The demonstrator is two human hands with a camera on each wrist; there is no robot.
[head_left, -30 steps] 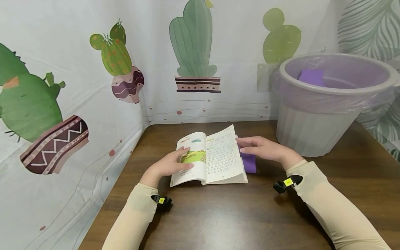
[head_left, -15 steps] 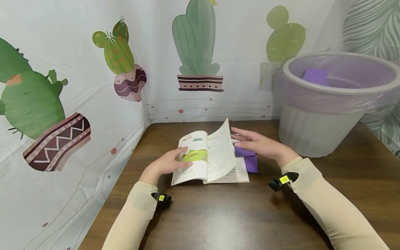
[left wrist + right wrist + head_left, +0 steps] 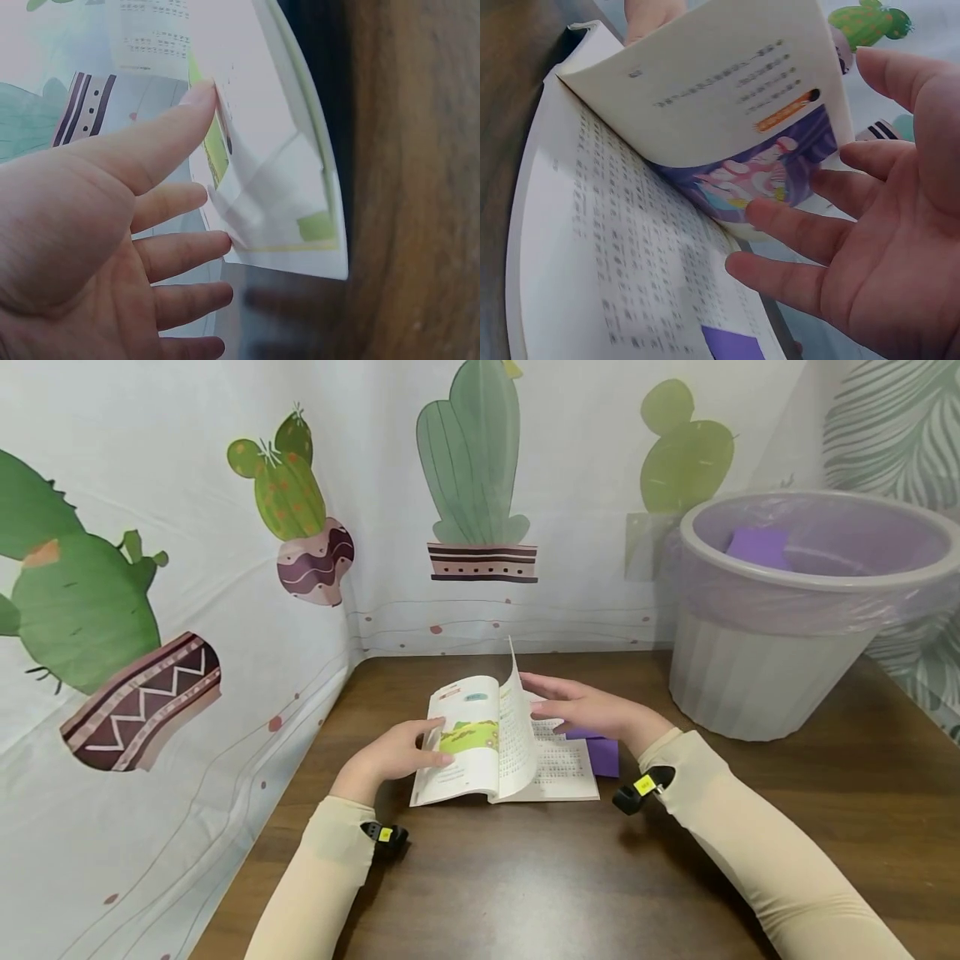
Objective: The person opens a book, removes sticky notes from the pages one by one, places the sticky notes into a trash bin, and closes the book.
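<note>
An open book (image 3: 461,781) lies on the table, its left page printed with a green picture. My left hand (image 3: 390,753) rests on that page's outer edge, thumb and fingers spread; the left wrist view shows its fingertips at the page edge. One leaf (image 3: 516,739) stands nearly upright from the spine. My right hand (image 3: 596,708) is behind this leaf with relaxed fingers touching it, over the right page. In the right wrist view, the leaf's back (image 3: 705,112) carries a purple and pink picture. A purple paper piece (image 3: 604,758) shows at the book's right edge.
A grey bin (image 3: 750,677) with a clear liner stands at the table's right rear, with a purple piece (image 3: 757,547) inside. A cactus-printed cloth (image 3: 390,610) hangs behind and left of the brown table (image 3: 480,885).
The leaf has swung up and leftward from lying over the right page to nearly upright. My right hand has moved left with it, uncovering the page below. My left hand has stayed put.
</note>
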